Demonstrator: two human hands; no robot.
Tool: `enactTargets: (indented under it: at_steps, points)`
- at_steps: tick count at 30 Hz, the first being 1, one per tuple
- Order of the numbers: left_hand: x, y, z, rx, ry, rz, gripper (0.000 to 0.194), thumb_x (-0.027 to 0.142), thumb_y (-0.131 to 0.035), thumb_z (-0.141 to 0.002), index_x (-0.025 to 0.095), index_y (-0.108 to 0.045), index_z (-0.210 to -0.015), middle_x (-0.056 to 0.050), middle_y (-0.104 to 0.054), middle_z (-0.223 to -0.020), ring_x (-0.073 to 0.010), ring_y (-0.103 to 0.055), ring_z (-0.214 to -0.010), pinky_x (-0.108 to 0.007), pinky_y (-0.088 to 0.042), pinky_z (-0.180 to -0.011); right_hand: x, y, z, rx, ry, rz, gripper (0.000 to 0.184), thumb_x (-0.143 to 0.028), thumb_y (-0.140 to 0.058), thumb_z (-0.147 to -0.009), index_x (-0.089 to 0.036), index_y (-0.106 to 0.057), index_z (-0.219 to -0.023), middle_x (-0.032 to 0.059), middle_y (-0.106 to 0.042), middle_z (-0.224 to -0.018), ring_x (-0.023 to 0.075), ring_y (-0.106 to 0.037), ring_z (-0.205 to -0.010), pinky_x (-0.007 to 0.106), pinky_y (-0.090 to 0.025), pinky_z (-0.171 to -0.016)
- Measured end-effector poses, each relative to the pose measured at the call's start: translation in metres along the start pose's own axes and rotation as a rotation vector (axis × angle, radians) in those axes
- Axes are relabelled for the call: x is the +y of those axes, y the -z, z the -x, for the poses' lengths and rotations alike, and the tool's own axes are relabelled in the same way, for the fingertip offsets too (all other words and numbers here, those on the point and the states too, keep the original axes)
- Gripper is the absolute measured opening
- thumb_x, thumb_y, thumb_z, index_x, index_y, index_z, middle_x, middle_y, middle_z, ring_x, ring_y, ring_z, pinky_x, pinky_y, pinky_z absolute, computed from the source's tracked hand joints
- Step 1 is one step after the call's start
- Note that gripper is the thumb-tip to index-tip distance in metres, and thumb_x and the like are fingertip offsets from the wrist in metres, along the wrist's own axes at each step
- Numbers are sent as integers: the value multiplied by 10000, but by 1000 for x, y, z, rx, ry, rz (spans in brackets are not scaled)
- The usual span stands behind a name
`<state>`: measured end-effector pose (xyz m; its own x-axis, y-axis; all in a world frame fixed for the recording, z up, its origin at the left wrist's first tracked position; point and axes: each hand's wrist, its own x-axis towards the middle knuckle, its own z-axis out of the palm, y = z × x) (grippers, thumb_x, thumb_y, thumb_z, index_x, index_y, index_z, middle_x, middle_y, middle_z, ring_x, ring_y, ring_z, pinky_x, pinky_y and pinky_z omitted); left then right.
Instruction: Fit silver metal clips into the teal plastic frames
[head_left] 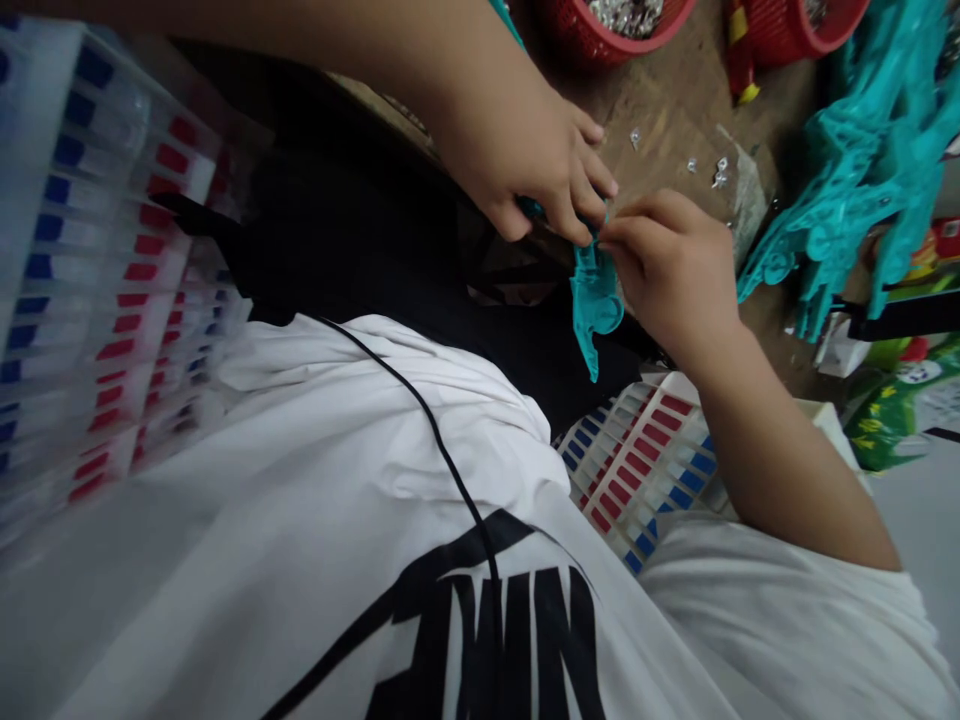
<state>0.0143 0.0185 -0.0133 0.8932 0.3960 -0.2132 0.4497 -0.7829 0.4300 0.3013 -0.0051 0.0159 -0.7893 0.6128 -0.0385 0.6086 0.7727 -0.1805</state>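
A teal moulded plastic piece (596, 300) hangs between my hands, curled at its lower end. My left hand (517, 150) comes in from the upper left, its fingertips closed on the upper part of the piece, which they partly hide. My right hand (667, 270) pinches the same piece from the right, thumb and fingers meeting at its top. A tangled heap of similar teal plastic (840, 190) lies to the right of my right hand. Several small silver metal parts (716, 172) rest on the brown surface (667, 110) just beyond my fingers.
Two red plastic baskets (600, 30) (795, 30) at the top edge hold silver parts. Stacks of white strips with red and blue bands (112, 250) (637, 470) stand on both sides of my body. A black cable (442, 450) lies across my white shirt.
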Motion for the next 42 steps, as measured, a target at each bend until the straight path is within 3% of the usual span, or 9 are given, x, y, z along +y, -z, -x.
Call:
enactTargets:
  at_steps: [5, 8, 11, 20, 25, 31, 34, 37, 42]
  points:
    - [-2, -7, 7, 95, -8, -5, 836, 169, -737, -954, 219, -772, -1788, -49, -643, -2019, -363, -452, -1988, -684, -225, -1682, 14, 5, -1, 55, -162, -179, 528, -794, -641, -1259, -412, -967, -1421, 139, -949, -1357, 406, -891, -1064, 653, -753, -981]
    - [-5, -22, 13, 218, 19, -32, 807, 276, -671, -1094, 160, -673, -1893, -122, -641, -2013, -400, -476, -1953, -755, -355, -1641, 27, 4, 4, 19, -227, -111, 476, -750, -629, -1268, -447, -973, -1400, 123, -960, -1281, 416, -879, -1135, 660, -739, -1046]
    - [-7, -36, 19, 336, 17, 6, 773, 453, -656, -1161, 254, -691, -1907, -91, -763, -1894, -423, -512, -1888, -734, -431, -1607, 32, -1, 6, 57, -186, -96, 463, -666, -652, -1268, -365, -999, -1332, 135, -960, -1210, 410, -898, -1145, 638, -753, -1071]
    - [24, -36, 39, 327, 126, -26, 763, 505, -630, -1163, 424, -646, -1921, -83, -802, -1776, -526, -647, -1789, -805, -590, -1405, 36, -14, -4, 34, -143, -80, 368, -581, -731, -1244, -309, -968, -1318, 177, -949, -1259, 480, -905, -1246, 710, -739, -1133]
    - [33, -30, 39, 326, 136, -75, 755, 466, -751, -1126, 350, -694, -1870, -154, -845, -1708, -553, -710, -1684, -771, -642, -1318, 56, 8, -5, 67, -369, 59, 438, -407, -638, -1241, -232, -950, -1494, 235, -916, -1446, 490, -851, -1377, 727, -686, -1225]
    - [29, -23, 36, 293, 134, -130, 715, 310, -700, -1142, 146, -727, -1837, -255, -834, -1701, -521, -700, -1703, -702, -625, -1340, 91, 47, -53, -87, -499, 156, 629, -504, -458, -1269, -279, -840, -1716, 181, -817, -1735, 477, -712, -1594, 773, -569, -1442]
    - [20, -22, 36, 293, 102, -154, 657, 359, -678, -1200, 108, -753, -1803, -274, -821, -1694, -508, -712, -1685, -693, -623, -1384, 101, 33, -96, -104, -603, 156, 681, -525, -574, -1263, -81, -787, -1733, 282, -765, -1788, 466, -691, -1591, 745, -542, -1418]
    - [6, -26, 35, 344, 73, -113, 546, 373, -690, -1236, 137, -838, -1705, -268, -801, -1689, -469, -761, -1606, -655, -662, -1376, 104, 14, -127, -75, -678, 107, 747, -630, -571, -1295, -62, -761, -1741, 288, -730, -1826, 410, -671, -1564, 697, -527, -1387]
    - [-16, -31, 32, 461, 31, -46, 384, 224, -637, -1222, 168, -863, -1528, -259, -669, -1827, -423, -760, -1621, -597, -715, -1325, 92, 34, -107, -58, -678, 63, 515, -413, -653, -1249, -50, -914, -1506, 309, -897, -1537, 390, -798, -1312, 595, -599, -1215]
